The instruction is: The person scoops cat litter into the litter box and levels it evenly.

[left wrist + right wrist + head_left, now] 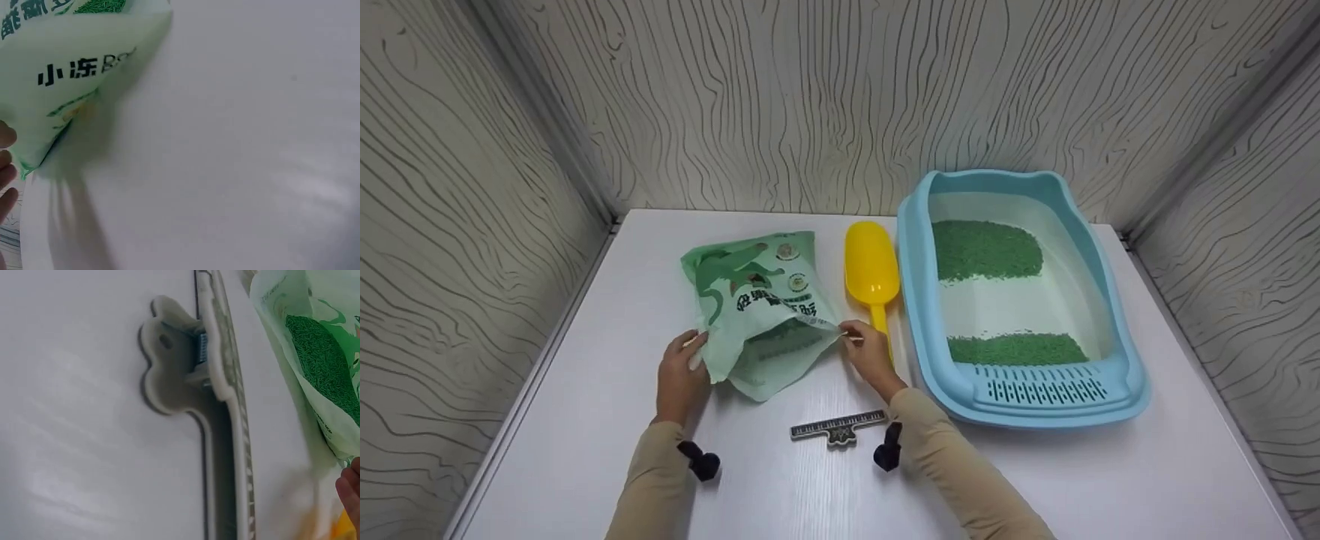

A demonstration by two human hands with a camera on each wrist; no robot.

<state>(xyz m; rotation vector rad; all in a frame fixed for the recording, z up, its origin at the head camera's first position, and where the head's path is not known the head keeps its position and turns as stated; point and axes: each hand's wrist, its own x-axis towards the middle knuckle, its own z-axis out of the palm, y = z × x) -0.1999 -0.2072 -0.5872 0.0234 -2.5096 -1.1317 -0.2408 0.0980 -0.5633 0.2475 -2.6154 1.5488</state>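
A pale green printed bag (765, 300) lies on the table with its mouth toward me, and green pellets (323, 360) show inside it. My right hand (870, 352) pinches the right corner of the mouth between thumb and fingers. On the bag's other side, my left hand (684, 379) is at the left edge with fingers spread apart. Its fingertips (7, 175) lie beside a bag corner in the left wrist view; whether they press on it is unclear. Below the mouth rests a long clip (838, 427) with a paw-shaped handle.
Right of the bag lies a yellow scoop (871, 266), its handle partly behind my right hand. Beside it stands a light blue litter box (919, 300) holding two patches of green litter (990, 251). Patterned walls (810, 105) enclose the white table (780, 487).
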